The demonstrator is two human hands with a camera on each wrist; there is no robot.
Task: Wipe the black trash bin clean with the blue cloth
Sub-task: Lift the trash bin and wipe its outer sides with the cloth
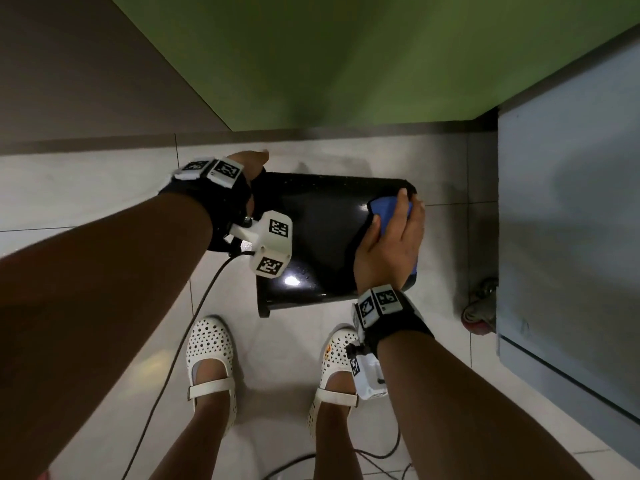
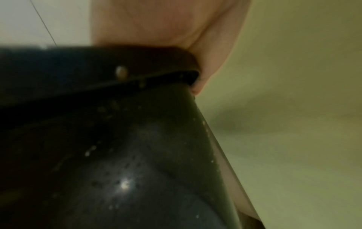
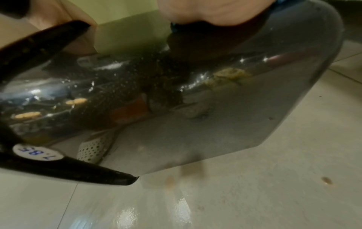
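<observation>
Dim indoor light, glare on bin (image 1: 322,237) (wrist views blurred)

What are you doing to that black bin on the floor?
A person is wiping a black trash bin that lies on its side on the tiled floor. The left hand grips the rim at one end to steady it. The right hand presses a blue cloth against the bin's side near the other end. Small droplets or specks still show on the shiny surface, so wiping isn't finished.

The glossy black trash bin (image 1: 322,237) lies tipped on its side, speckled with droplets; the folded blue cloth (image 1: 386,211) is pressed against its base end.
</observation>
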